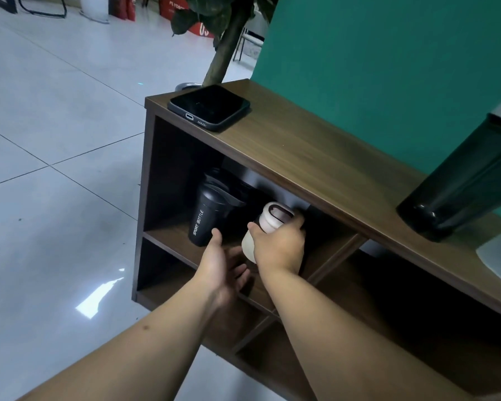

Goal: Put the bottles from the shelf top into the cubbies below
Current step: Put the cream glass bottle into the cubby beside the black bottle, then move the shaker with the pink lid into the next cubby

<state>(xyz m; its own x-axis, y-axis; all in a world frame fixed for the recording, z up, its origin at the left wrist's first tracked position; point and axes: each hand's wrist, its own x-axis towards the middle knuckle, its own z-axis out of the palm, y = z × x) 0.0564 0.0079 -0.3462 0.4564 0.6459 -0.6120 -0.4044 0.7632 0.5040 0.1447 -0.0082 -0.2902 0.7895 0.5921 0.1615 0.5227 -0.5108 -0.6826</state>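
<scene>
The wooden shelf (301, 149) has one tall dark bottle (469, 180) on its top at the right, near a pale thing cut off by the frame edge, and a phone (209, 107) at the left end, so at least one bottle is left to move. In the upper left cubby (168, 175) a black bottle (207, 218) marked "SPORT BOTTLE" already stands upright, which I judge as done. Beside it the right hand (278, 247) has its grip clamped round a small cream bottle (268, 224) inside that same cubby, seemingly not yet released, while the left hand (223, 264) hovers open, fingers apart, touching neither bottle as far as I can tell.
</scene>
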